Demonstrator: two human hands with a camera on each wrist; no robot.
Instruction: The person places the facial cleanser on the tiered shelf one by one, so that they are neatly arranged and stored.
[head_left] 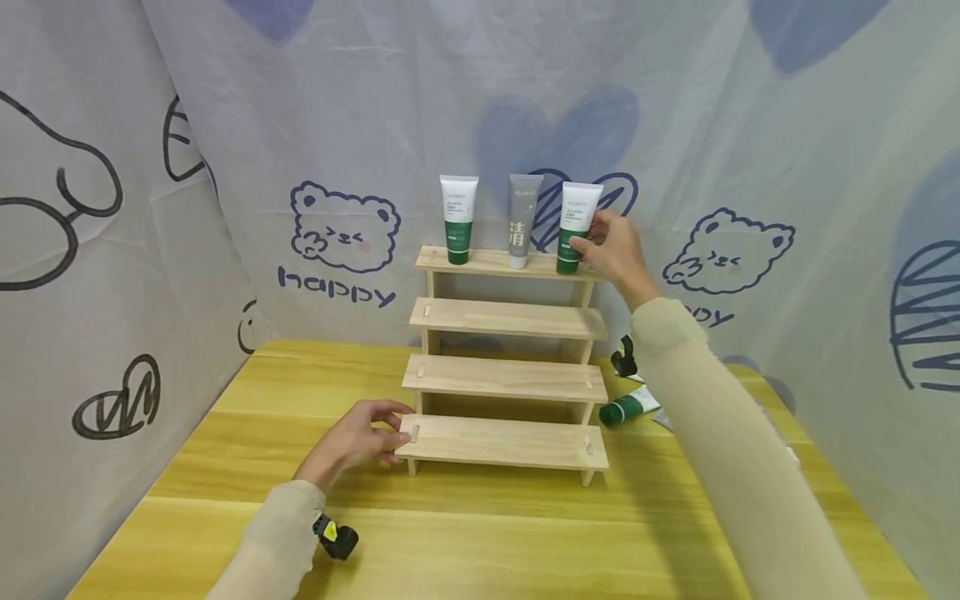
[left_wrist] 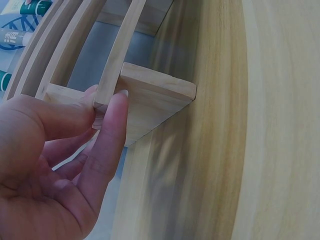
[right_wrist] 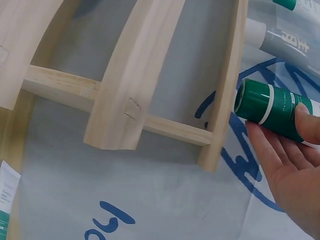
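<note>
A four-step wooden rack [head_left: 501, 442] stands on the table. My left hand [head_left: 362, 437] pinches the left end of its lowest board; in the left wrist view thumb and finger are on either side of the board end [left_wrist: 117, 65]. At the top step's right end, my right hand [head_left: 617, 250] grips a white and green tube [head_left: 577, 218], cap down; the right wrist view shows its green cap [right_wrist: 253, 100] close by the top board's edge. To its left on that step stand a grey tube [head_left: 522, 218] and another white and green tube [head_left: 458, 218], both upright.
Right of the rack, another white and green tube [head_left: 628, 407] lies on the wood-grain table [head_left: 480, 542], with other tubes partly hidden by my right sleeve [head_left: 720, 425]. A printed cloth [head_left: 360, 108] hangs behind and at both sides.
</note>
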